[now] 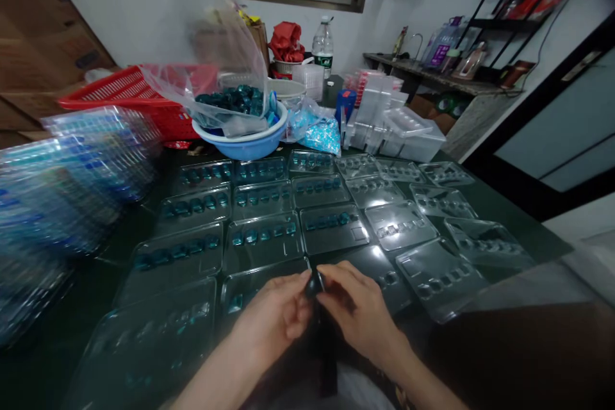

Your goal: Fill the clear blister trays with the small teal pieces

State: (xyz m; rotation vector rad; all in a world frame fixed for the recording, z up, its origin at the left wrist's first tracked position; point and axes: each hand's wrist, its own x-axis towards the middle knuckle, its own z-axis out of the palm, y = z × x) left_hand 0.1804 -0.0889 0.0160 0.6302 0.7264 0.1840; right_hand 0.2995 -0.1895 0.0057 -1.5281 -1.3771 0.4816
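My left hand (276, 314) and my right hand (358, 311) meet at the near edge of the table, fingers pinched together on a small dark piece (314, 283) between them. They hover over a clear plastic blister tray (262, 285) in the nearest row. Rows of such trays cover the dark table; those on the left and middle, like one tray (262, 240), hold teal pieces in their pockets. Trays on the right, such as one (439, 272), look empty of teal pieces.
A blue bowl (247, 141) holds a plastic bag of teal pieces behind the trays. A red basket (137, 99) stands at back left, stacked filled trays (62, 179) at left, stacked clear trays (398, 125) at back right, and a water bottle (323, 45) behind.
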